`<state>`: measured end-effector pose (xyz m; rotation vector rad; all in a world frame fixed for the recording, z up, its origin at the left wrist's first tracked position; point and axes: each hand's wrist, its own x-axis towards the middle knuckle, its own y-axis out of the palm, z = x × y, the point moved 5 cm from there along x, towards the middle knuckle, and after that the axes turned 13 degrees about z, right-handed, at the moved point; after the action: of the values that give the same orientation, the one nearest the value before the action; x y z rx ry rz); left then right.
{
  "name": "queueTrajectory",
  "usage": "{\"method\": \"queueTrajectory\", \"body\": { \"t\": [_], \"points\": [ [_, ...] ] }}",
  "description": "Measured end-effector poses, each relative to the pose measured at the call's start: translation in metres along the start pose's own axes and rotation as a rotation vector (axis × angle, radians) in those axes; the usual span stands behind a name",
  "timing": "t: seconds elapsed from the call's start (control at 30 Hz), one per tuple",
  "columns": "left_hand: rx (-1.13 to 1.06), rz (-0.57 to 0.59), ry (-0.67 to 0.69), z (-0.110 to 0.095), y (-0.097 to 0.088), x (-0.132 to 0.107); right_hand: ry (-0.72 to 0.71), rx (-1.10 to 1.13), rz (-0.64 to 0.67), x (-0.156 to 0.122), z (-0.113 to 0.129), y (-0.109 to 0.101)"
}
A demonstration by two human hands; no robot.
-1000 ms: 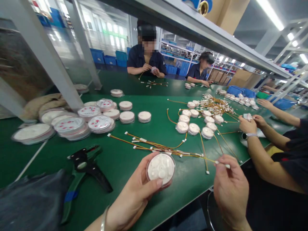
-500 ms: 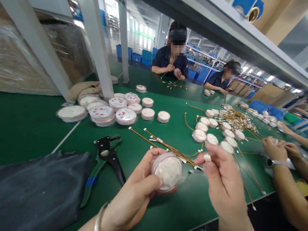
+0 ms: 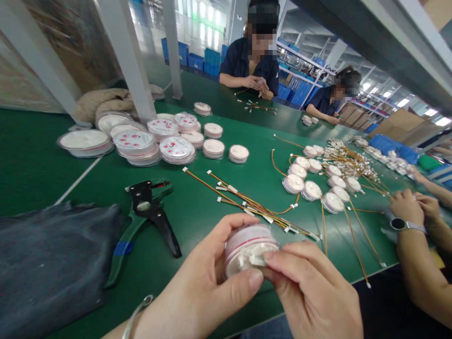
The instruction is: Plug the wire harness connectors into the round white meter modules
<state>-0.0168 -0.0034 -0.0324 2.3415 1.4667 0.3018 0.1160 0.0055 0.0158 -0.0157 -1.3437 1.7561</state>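
Observation:
My left hand [image 3: 208, 282] grips a round white plastic disc [image 3: 247, 245] with a clear red-edged rim, thumb on its lower face. My right hand [image 3: 310, 292] pinches a small white connector [image 3: 253, 259] against the disc's face, fingers closed on it. Both hands meet just above the near edge of the green table [image 3: 197, 212]. A bundle of orange and yellow wires with white connectors [image 3: 247, 202] lies just beyond the disc.
A green and black wire stripper [image 3: 148, 212] lies left of my hands, beside a dark cloth [image 3: 52, 263]. Stacks of discs [image 3: 155, 141] sit at the back left, more discs with wires [image 3: 318, 183] at right. Another person's hands [image 3: 409, 212] work at right; two people sit opposite.
My right hand has brought the white connector from the table's wires onto the disc's face. The disc has tilted toward me, and the view has dropped lower.

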Motion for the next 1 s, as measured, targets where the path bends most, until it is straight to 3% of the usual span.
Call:
{"method": "queueTrajectory", "body": {
  "t": [0.43,0.77,1.0],
  "points": [
    [0.35,-0.007,0.02,-0.003,0.002,-0.005,0.037,0.031,-0.018,-0.009,0.003,-0.007],
    [0.565,-0.013,0.102,-0.001,-0.001,-0.012,0.099,0.036,-0.363,-0.016,0.004,-0.009],
    [0.818,0.011,0.228,-0.012,0.005,-0.013,0.155,0.192,-0.264,-0.018,-0.007,-0.004]
  ]
}}
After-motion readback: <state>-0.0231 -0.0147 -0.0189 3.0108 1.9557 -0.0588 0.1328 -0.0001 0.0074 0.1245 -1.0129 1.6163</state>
